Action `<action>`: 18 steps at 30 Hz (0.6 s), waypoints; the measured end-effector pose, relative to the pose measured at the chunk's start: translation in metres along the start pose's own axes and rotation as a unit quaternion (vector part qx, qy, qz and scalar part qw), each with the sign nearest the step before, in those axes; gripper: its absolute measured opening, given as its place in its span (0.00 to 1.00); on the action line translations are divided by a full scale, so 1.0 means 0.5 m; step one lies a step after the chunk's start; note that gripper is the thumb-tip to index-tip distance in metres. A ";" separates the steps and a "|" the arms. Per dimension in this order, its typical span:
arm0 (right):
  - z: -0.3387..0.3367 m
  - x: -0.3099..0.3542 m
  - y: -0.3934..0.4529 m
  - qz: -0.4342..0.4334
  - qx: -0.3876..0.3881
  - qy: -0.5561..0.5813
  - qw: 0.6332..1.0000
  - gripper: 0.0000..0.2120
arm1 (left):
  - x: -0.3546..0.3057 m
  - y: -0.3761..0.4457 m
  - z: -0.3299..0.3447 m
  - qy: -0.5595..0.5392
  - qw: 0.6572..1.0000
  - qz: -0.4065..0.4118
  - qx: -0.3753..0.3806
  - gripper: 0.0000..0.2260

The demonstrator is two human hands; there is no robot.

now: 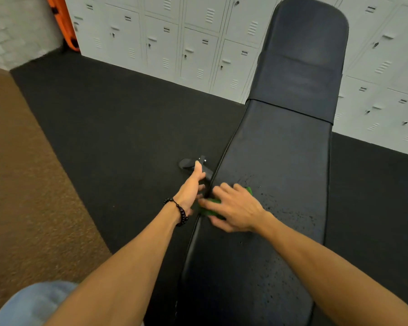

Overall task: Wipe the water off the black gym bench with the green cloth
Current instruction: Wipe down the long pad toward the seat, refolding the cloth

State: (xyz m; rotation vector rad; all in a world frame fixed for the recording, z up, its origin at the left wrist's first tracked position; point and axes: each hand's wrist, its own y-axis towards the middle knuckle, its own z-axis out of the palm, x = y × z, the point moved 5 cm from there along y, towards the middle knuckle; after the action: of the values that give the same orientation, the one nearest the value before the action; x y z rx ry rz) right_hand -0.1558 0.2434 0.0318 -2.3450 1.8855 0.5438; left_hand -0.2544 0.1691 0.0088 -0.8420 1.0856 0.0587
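My right hand [236,208] is spread flat, pressing the green cloth [210,207] at the black gym bench's [276,156] left edge. Left hand [191,187] fingers straight, by that edge. Risk: cloth slips off the side; water droplets [290,209] to the right get missed.

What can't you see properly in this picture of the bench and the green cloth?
Head view only:
- Green cloth: mostly hidden under the right hand; its full shape cannot be told.
- Left hand: fingers tucked past the bench edge, so its grip is unclear.
- Bench near end: cut off by the bottom edge.
- Water drops: too small to count.
- Orange object: cut off at the top.
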 end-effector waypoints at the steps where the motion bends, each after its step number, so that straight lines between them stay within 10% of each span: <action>1: -0.004 -0.026 0.009 0.059 -0.012 0.006 0.998 0.20 | -0.009 -0.002 0.005 0.007 1.000 0.012 0.000 0.35; 5: -0.038 -0.114 0.052 0.356 -0.055 0.006 0.933 0.20 | -0.043 -0.005 0.021 0.032 0.996 0.078 -0.014 0.29; 11: -0.006 0.011 0.007 0.067 -0.011 0.056 0.996 0.16 | -0.079 0.005 0.025 0.104 0.981 0.159 -0.028 0.31; 18: -0.060 -0.181 -0.034 0.426 -0.098 0.093 0.894 0.13 | -0.093 -0.011 0.060 0.163 0.972 0.166 0.019 0.31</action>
State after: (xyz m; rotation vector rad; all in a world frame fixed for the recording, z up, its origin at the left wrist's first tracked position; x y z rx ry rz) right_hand -0.1490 0.3230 0.0866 -1.5673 3.0562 0.5875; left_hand -0.2524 0.2005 0.0549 -0.6399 1.5271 0.1832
